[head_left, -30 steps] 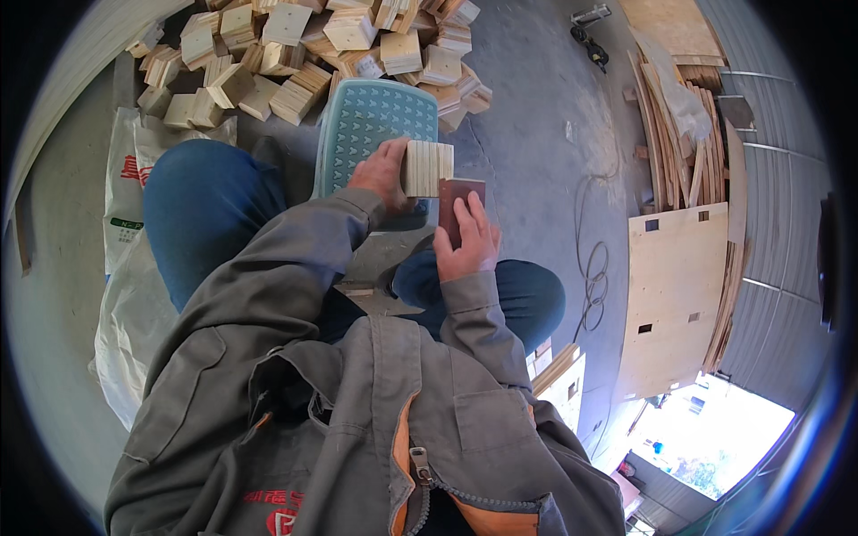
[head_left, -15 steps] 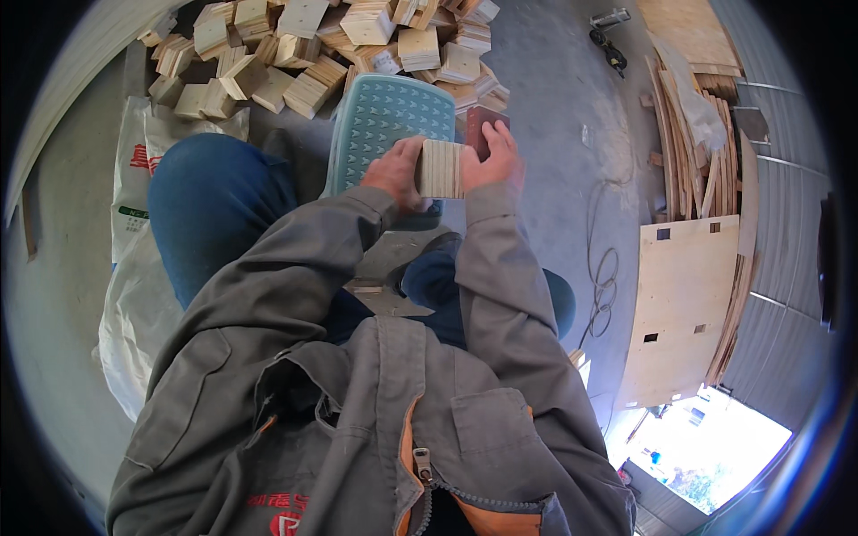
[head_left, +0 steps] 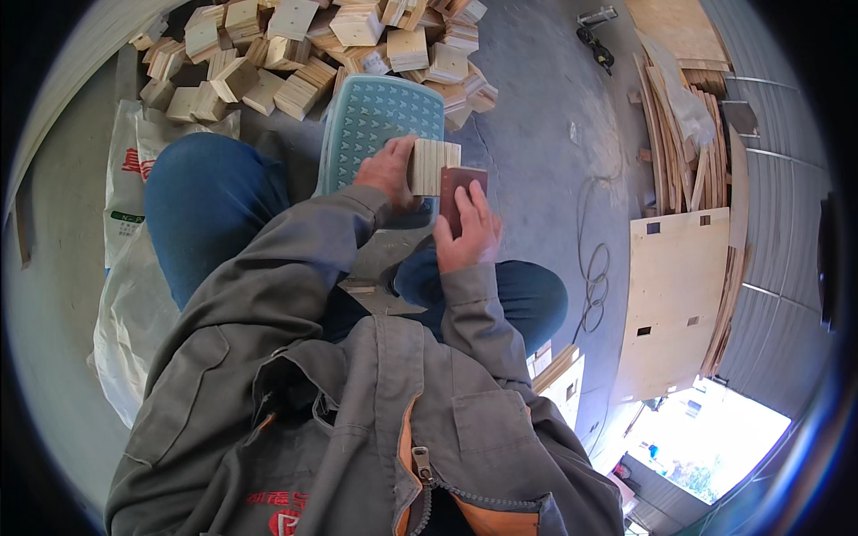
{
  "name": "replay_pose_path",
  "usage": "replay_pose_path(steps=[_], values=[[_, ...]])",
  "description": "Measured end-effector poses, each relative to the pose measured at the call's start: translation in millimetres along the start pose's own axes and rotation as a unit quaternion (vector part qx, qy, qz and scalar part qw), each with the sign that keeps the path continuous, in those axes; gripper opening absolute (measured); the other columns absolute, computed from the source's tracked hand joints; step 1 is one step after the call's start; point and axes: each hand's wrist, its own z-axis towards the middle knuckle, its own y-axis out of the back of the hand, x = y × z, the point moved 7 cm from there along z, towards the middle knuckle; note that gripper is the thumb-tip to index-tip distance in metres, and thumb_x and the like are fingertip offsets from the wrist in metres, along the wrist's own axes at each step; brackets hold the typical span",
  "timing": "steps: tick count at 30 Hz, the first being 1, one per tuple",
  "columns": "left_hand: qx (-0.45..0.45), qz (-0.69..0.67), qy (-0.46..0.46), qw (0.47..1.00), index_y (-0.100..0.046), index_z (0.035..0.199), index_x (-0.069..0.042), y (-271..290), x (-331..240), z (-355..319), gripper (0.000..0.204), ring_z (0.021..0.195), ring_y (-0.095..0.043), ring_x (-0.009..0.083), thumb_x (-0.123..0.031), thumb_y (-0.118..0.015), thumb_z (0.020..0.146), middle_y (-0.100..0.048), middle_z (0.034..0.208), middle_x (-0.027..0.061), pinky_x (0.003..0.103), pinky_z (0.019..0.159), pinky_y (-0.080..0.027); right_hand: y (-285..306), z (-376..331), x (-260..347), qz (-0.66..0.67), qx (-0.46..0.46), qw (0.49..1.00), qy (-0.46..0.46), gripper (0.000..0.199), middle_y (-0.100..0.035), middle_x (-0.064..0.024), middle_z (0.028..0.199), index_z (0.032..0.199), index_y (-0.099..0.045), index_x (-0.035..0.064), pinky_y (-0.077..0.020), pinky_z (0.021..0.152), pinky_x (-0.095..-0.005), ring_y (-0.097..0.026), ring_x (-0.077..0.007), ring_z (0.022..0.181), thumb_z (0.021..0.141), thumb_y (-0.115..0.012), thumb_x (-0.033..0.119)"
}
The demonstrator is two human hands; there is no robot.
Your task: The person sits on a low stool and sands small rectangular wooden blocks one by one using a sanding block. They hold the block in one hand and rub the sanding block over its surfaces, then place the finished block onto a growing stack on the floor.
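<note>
My left hand [head_left: 391,172] grips a square plywood block [head_left: 435,166] by its left side, above a light-blue plastic stool [head_left: 384,112] with a studded top. The block's layered edges face up. In my right hand [head_left: 473,230] is a reddish-brown sanding block [head_left: 463,188], its fingers lying over the upper face. The sanding block rests against the lower right side of the plywood block. My left thumb is hidden behind the wood.
A heap of plywood blocks [head_left: 304,89] lies on the floor beyond the stool. White plastic sacking [head_left: 134,313] is spread left of my knee. A thin cable [head_left: 594,286] coils on the floor at right, near leaning plywood sheets [head_left: 675,304].
My right hand has drawn the sanding block toward me, from the far right corner of the plywood block to its lower right side. My left hand keeps its hold.
</note>
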Motion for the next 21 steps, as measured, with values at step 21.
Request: replay_pose_path(steps=[21], values=[[-0.005,0.009,-0.005,1.000,-0.043,0.153,-0.017,1.1,-6.4,0.2,0.105,0.136,-0.056,0.0418,-0.029,-0.096,0.064,-0.054,0.150,0.0164,0.050,0.111,-0.050,-44.9,123.5,-12.5,-0.033,0.044,0.993,-0.107,0.051,-0.059,-0.0019,0.155,0.135,-0.073,0.0212,-0.0446,0.112,-0.0485,-0.060,-0.0330,0.124,0.084,-0.078,0.025]])
